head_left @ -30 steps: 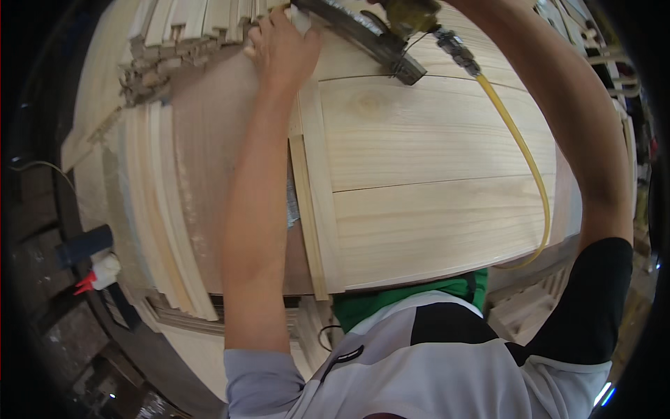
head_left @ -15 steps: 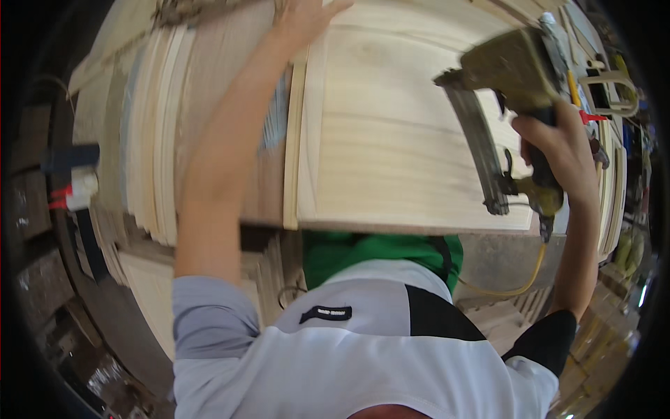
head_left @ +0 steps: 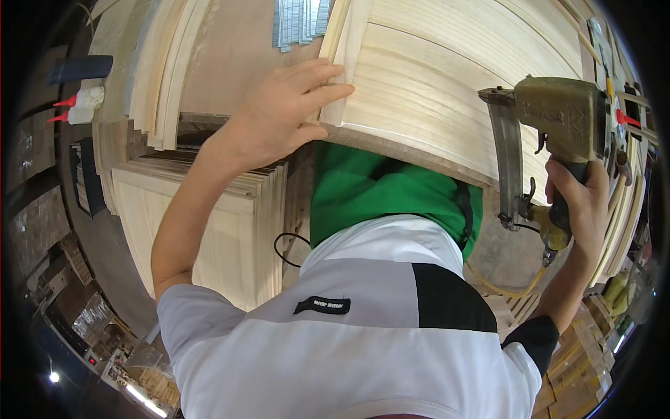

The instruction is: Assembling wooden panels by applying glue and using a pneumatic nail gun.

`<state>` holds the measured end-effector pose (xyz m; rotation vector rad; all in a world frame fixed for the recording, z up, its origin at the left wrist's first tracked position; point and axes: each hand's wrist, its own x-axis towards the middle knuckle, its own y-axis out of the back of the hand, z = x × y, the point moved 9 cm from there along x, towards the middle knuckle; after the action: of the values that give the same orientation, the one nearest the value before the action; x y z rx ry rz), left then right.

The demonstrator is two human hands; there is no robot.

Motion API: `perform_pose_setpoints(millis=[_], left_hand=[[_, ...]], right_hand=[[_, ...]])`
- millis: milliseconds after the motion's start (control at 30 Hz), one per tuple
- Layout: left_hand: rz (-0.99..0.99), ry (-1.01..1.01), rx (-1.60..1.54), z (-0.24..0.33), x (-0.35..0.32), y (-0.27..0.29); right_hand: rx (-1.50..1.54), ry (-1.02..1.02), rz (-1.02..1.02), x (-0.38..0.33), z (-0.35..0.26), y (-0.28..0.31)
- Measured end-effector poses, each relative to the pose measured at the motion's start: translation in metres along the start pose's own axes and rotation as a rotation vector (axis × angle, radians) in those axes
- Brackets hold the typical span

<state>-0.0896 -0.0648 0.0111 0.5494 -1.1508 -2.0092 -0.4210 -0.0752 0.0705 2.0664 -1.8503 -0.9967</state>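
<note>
A pale wooden panel lies on the workbench in front of me, with a narrow wood strip along its left side. At the strip's near end is my left hand, its fingers stretched and spread over the panel's near left corner. My right hand is wrapped around the grip of an olive-coloured nail gun. The gun stands upright over the panel's right side, its long magazine toward the panel. From its lower end runs a yellow air hose.
Strips of silver staples or nails lie beyond my left hand. Long wood strips are stacked at left, with more panels standing below. White glue bottles with red tips sit at the far left. Wood pieces line the right side.
My left hand has come from the panel's far end down to its near left corner. The view has shifted, so bench and panel appear higher. The nail gun stays in my right hand.
</note>
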Motion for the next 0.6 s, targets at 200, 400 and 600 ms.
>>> perform_pose_setpoints(millis=[200, 400, 600], left_hand=[[0.09, -0.048, 0.092, 0.013, -0.002, -0.005], [0.105, -0.006, 0.136, 0.013, -0.001, -0.01], [0.163, -0.048, 0.197, 0.013, -0.004, -0.01]], right_hand=[[0.024, 0.042, -0.034, -0.01, -0.007, -0.01], [0.004, 0.024, -0.035, -0.02, -0.011, -0.021], [0.008, 0.027, 0.003, -0.026, -0.009, -0.025]])
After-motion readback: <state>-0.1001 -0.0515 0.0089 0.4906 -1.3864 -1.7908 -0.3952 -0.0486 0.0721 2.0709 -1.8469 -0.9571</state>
